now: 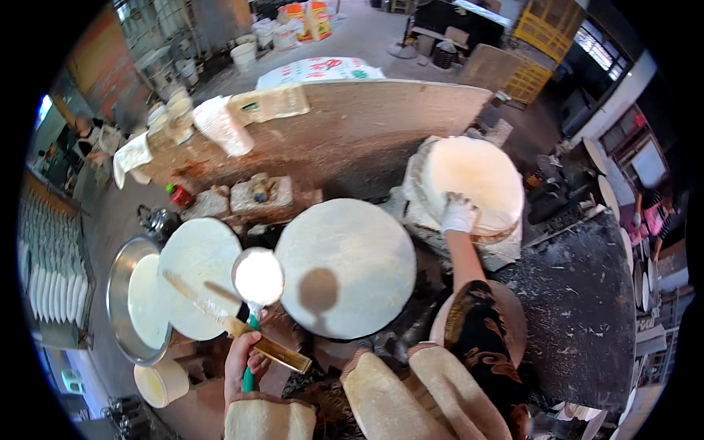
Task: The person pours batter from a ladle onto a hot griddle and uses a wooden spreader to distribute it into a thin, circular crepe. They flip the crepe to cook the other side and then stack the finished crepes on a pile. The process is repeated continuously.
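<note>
My left hand (246, 358) is closed round the green handle of a ladle (257, 277) and a flat wooden spreader (275, 350). The ladle's bowl looks bright white. Behind it lies a pale round griddle (347, 268), with the ladle's shadow across it. A second pale disc (194, 257) lies to the left, under the spreader's far end. My right hand (460, 215), in a white glove, rests with fingers outstretched on the near edge of a stack of thin round flatbreads (475, 180). What the fingertips press on is unclear.
A steel basin (116, 293) of white batter and a cream bucket (160, 383) stand at left. A curved board (352, 103) with draped cloths rises behind the griddle. Bricks (260, 196) sit before it. A dark worktop (579, 308) lies at right; people are farther off.
</note>
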The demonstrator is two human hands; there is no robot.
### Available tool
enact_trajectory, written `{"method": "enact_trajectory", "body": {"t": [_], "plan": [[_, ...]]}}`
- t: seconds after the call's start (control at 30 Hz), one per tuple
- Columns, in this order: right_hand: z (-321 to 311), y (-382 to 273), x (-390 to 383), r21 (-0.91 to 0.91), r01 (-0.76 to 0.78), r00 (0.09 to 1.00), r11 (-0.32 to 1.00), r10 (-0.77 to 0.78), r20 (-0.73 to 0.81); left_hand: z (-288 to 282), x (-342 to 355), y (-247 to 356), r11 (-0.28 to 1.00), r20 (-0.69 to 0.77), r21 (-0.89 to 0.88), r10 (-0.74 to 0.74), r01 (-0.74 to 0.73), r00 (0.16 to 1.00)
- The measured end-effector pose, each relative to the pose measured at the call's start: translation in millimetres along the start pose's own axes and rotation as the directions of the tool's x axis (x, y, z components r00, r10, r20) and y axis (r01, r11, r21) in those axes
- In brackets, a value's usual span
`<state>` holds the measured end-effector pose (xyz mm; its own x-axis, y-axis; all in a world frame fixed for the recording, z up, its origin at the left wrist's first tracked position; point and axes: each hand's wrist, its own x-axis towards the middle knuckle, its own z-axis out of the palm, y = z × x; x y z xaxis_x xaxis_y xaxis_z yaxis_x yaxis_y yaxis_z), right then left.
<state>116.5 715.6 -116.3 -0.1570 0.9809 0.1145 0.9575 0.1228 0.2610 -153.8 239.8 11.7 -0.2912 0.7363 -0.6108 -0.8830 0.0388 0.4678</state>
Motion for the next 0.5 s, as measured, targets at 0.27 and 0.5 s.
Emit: {"method": "enact_trajectory", "body": {"t": [0.27,0.5], "plan": [[-66.1,-135.1,-30.2,0.664,0.232,0.939,0.711,-0.342,0.038,-33.9,-9.1,105.2,0.885,0.015,-0.373,0.306,-0.279,0.952],[-103.2,-407.9,-46.4,0.662,0.372,0.808,0.651,-0.578,0.115,-118.5,6.4,126.3,0.949,-0.306,-0.179,0.196,-0.258,0.932]]}}
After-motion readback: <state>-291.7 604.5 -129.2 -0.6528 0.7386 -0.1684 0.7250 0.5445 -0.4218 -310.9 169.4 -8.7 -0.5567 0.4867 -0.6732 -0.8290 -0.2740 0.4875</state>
